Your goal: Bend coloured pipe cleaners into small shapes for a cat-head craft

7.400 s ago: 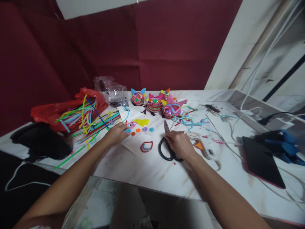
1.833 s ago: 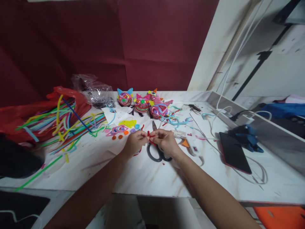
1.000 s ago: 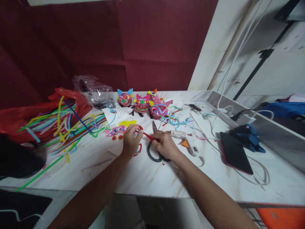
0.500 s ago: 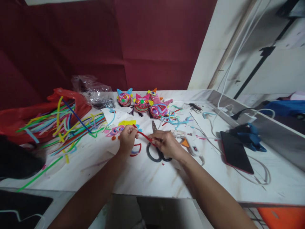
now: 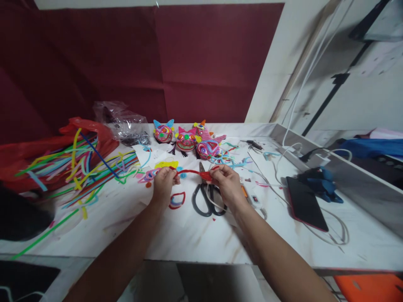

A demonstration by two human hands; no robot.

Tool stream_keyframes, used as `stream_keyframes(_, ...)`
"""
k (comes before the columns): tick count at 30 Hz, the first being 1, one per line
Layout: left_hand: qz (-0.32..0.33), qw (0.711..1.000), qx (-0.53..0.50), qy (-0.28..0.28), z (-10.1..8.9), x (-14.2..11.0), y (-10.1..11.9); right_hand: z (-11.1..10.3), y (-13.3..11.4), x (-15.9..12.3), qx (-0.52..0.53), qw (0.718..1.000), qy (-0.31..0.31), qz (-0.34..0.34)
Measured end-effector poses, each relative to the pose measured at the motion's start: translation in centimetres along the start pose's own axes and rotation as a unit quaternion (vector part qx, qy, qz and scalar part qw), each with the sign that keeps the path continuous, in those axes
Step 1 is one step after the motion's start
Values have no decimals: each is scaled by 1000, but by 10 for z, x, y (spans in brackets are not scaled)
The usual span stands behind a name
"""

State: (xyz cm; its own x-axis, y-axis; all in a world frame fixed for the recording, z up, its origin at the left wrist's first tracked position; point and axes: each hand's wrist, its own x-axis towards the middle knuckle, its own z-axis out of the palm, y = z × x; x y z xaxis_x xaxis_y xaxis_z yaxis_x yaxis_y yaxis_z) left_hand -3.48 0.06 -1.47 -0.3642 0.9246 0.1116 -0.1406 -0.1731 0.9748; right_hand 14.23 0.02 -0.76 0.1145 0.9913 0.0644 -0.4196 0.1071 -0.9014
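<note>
A red pipe cleaner (image 5: 189,171) stretches in a slight arch between my two hands. My left hand (image 5: 164,182) pinches one end of it, and my right hand (image 5: 225,180) grips the other, where the red looks bunched near the fingertips. Black-handled scissors (image 5: 203,205) lie on the table below my right hand, their blades partly covered. Left of the scissors rests a small half-round piece (image 5: 177,200) outlined in red, with blue and white inside. Behind my left hand are a yellow piece (image 5: 166,164) and a pink-purple coiled piece (image 5: 147,175).
Several colourful animal-head figures (image 5: 186,140) stand at the back. Many loose pipe cleaners (image 5: 94,167) spill from a red plastic bag (image 5: 91,126) at left, beside a clear bag (image 5: 124,121). On the right lie a black phone (image 5: 305,203), cables and a dark blue cloth (image 5: 324,182).
My hands have moved apart, and the red pipe cleaner now spans level between them instead of slanting. More of the scissors handles and the half-round piece shows. The view has shifted slightly.
</note>
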Motion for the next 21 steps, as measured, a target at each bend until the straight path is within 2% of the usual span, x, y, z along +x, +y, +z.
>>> stream_keyframes(4, -7, 1000, 10, -10, -4, 4, -3, 0, -2, 1, 22, 1000, -1, 19)
stream_keyframes(5, 24, 999, 33, 2, -5, 4, -3, 0, -2, 1, 19, 1000, -6, 20)
stream_keyframes(7, 147, 982, 116, 36, -8, 3, 0, -1, -3, 0, 5, 1000, -22, 16)
stream_keyframes(9, 296, 928, 224, 36, -10, -2, 4, -1, -3, -1, -12, 999, -42, 6)
stream_keyframes(10, 355, 895, 272, 8, -10, -5, 5, -1, -3, -2, -18, 998, -56, 3)
stream_keyframes(11, 393, 866, 308, -38, -10, -8, 7, -1, -3, -2, -22, 997, -73, 1)
stream_keyframes(13, 423, 826, 346, -138, -7, -14, 8, -1, -3, -5, -22, 994, -108, 5)
stream_keyframes(15, 402, 817, 353, -218, -4, -17, 7, 1, -4, -7, -15, 991, -129, 13)
stream_keyframes(16, 376, 824, 347, -244, -3, -18, 6, 2, -5, -7, -11, 991, -133, 17)
stream_keyframes(18, 296, 858, 318, -274, -3, -18, 4, 3, -6, -8, -2, 991, -130, 28)
stream_keyframes(21, 146, 918, 235, -286, -4, -18, 1, 3, -6, -7, 10, 991, -125, 55)
